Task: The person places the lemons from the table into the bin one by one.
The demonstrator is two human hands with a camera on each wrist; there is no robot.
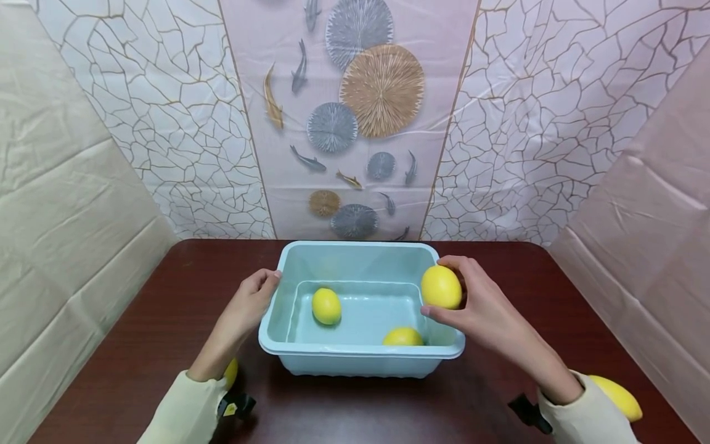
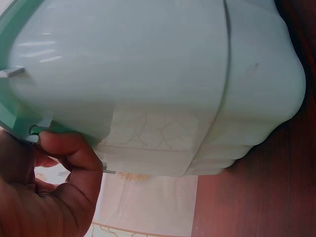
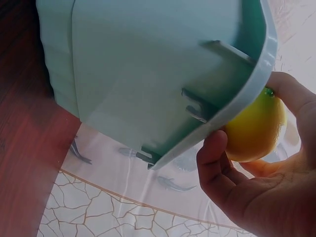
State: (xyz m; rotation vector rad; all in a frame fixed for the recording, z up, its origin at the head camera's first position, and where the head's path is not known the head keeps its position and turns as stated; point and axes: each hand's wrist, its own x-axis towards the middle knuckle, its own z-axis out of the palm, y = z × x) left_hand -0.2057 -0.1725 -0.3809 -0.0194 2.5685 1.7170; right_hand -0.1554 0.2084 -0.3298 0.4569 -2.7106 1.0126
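Note:
A light blue plastic basin (image 1: 362, 361) stands on the table. My left hand (image 1: 251, 303) grips its left rim, and in the left wrist view the curled fingers (image 2: 74, 153) hook under the lip. Over the right rim, my right hand (image 1: 482, 302) holds a yellow lemon (image 1: 441, 287) between thumb and fingers. The right wrist view shows this lemon (image 3: 254, 128) just beyond the rim, its green stem end up by a finger. Inside the basin, one lemon (image 1: 326, 306) lies on the floor at left. Another lemon (image 1: 403, 337) sits near the front wall, partly hidden by it.
Beside my right sleeve a lemon (image 1: 617, 396) lies on the dark red-brown table (image 1: 205, 283). Another yellow fruit (image 1: 231, 372) shows partly behind my left wrist. A patterned wall covering (image 1: 355, 123) rises behind the table, with pale cloth panels (image 1: 72, 216) at both sides.

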